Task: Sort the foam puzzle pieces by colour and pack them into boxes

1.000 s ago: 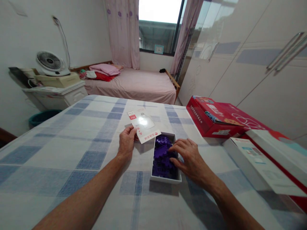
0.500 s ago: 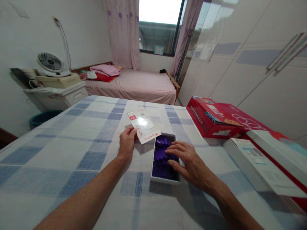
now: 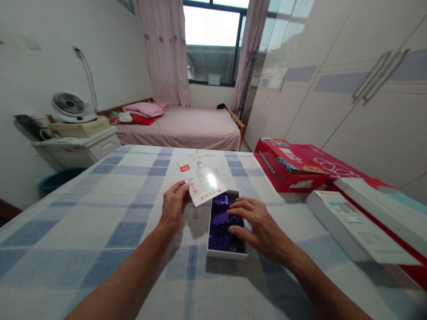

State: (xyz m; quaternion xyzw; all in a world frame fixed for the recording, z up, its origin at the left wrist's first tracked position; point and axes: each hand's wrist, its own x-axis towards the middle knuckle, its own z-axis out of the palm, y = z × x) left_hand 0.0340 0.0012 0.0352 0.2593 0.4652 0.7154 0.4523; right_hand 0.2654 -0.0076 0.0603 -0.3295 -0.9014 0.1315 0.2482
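My left hand (image 3: 175, 202) pinches the near left corner of a flat white card (image 3: 203, 178) with red print and a picture of a light bulb. The card is tilted, and its near edge reaches over the far end of a small white box (image 3: 227, 255). Inside the box lie purple plastic pieces (image 3: 220, 218) with toothed edges and cut-out shapes. My right hand (image 3: 256, 222) hovers at the box's right side, fingers apart and curved over the purple pieces. Whether its fingertips touch them I cannot tell.
A checked cloth (image 3: 130, 222) covers the table. On the right stand a red box (image 3: 283, 166) and a long white carton (image 3: 353, 222) with its flap out. Beyond the table are a bed (image 3: 187, 126), a fan (image 3: 71, 106) on a cabinet, and a wardrobe (image 3: 333, 80).
The view has tipped up slightly. My left hand has raised the near edge of the card a little, and the bulb picture shows more clearly. My right hand stays over the box.
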